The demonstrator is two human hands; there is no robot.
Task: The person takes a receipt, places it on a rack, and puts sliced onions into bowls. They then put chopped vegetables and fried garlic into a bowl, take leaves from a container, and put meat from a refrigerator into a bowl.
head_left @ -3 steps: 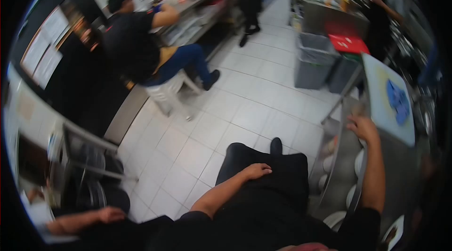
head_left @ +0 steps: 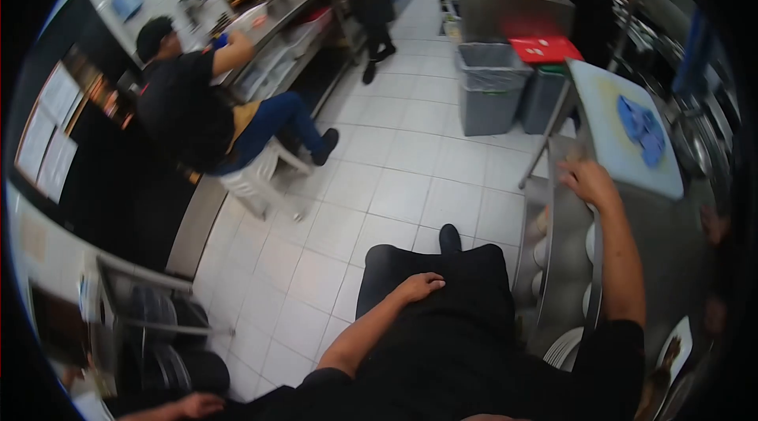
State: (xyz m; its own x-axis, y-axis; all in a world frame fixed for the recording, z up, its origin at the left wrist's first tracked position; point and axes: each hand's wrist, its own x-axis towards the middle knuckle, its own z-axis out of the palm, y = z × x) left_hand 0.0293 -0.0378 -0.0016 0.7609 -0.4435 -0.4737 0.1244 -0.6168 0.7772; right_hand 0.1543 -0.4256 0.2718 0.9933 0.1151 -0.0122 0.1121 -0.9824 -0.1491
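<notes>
My left hand (head_left: 420, 286) rests on my black-clad lap with its fingers lying flat and holds nothing. At the right, my right hand (head_left: 586, 181) is at the edge of a metal shelf unit (head_left: 566, 239), just left of the white cutting board (head_left: 624, 133). Its fingers are bent and partly blurred, and whether something is between them cannot be made out. A crumpled blue cloth (head_left: 641, 130) lies on the board. Stacked white plates (head_left: 564, 348) stand on the shelf below my right forearm.
One person (head_left: 181, 97) sits on a white stool (head_left: 257, 184) at the left; others stand farther back. Another person's hand (head_left: 199, 404) shows at bottom left. A grey bin (head_left: 493, 101) and a red lid (head_left: 541, 49) are ahead. Black tubs (head_left: 189, 366) stand lower left.
The room has shifted left in the view as the camera turned. My left hand stays on my lap and my right hand remains by the shelf edge.
</notes>
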